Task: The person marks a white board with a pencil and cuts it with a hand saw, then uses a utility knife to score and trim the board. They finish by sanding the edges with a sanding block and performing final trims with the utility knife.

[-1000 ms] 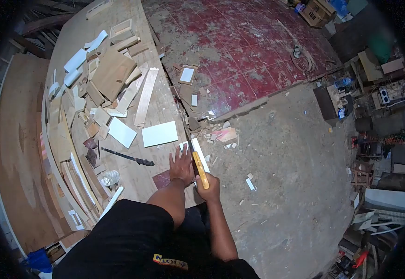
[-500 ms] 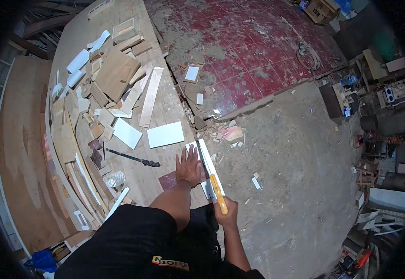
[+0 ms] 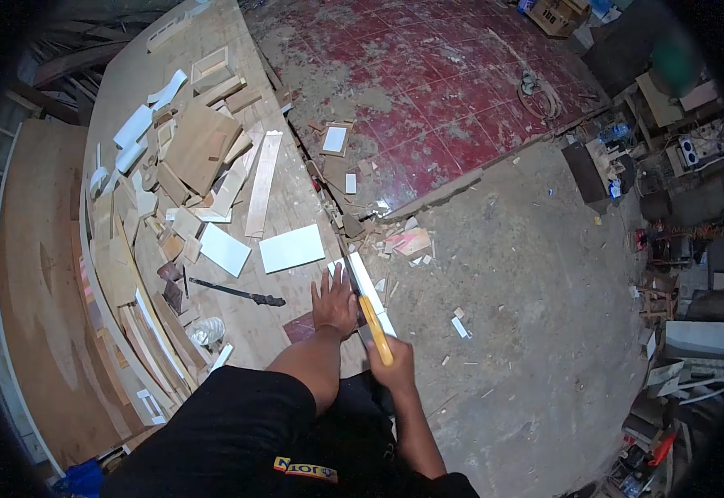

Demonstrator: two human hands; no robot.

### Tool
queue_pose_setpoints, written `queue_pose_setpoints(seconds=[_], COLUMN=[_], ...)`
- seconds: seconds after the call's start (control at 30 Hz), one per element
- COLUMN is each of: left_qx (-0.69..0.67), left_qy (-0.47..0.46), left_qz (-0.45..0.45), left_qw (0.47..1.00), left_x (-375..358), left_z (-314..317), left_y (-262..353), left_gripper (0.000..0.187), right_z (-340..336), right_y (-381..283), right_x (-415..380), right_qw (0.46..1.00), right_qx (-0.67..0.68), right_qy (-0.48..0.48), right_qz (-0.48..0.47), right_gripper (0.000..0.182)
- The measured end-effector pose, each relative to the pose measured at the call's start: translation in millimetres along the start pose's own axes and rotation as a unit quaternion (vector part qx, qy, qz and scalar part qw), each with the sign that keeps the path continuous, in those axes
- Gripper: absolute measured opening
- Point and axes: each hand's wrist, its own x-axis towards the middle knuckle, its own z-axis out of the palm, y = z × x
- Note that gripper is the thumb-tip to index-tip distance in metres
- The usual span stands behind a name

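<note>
My left hand (image 3: 335, 307) lies flat with fingers spread on a white board at the right edge of the workbench (image 3: 295, 199). In my right hand (image 3: 393, 367) is the yellow handle of a handsaw (image 3: 375, 328). The saw's dark, narrow blade runs forward along the board, close beside my left fingers. A white strip of the board (image 3: 368, 282) shows right of the blade, over the bench edge. Beneath my left wrist, a dark reddish sheet (image 3: 299, 329) sticks out. Part of the board is hidden by my hands.
White panels (image 3: 292, 248) and a dark bar-like tool (image 3: 237, 292) lie left of my hands. Wood offcuts (image 3: 200, 149) are heaped farther up the bench. Scraps lie on the concrete floor (image 3: 495, 332) to the right. A raised red tiled floor (image 3: 428, 91) lies beyond.
My right hand has pushed the handsaw forward and slightly left along the board. My left hand stays on the board. The whole view has shifted a little.
</note>
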Motion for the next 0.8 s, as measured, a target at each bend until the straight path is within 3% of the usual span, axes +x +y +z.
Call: queue_pose_setpoints(seconds=[0.17,0.23,0.3,0.4,0.5,0.8], left_qx=[-0.022,-0.014,-0.012,0.043,0.007,-0.018], left_qy=[0.016,0.009,0.009,-0.046,-0.029,0.002], left_qz=[0.010,0.008,0.004,-0.003,0.000,0.003], left_qw=[1.000,1.000,1.000,0.998,1.000,1.000], left_x=[1,3,1,6,3,1], left_z=[6,4,4,5,1,2], left_y=[-5,-4,-4,-4,-3,-2], left_gripper=[0.069,0.069,0.069,0.069,0.069,0.068], right_z=[-40,-32,-11,29,44,-24], right_y=[-43,-44,-24,4,12,-36], right_x=[-25,-12,7,48,67,-14], right_qw=[0.995,0.996,0.999,1.000,0.999,0.999], right_qx=[-0.018,-0.010,-0.035,-0.010,0.034,-0.013], right_qy=[-0.031,-0.024,-0.004,0.001,0.013,-0.019], right_qz=[0.090,0.081,0.002,-0.010,-0.028,0.039], right_gripper=[0.019,0.020,0.025,0.025,0.026,0.022])
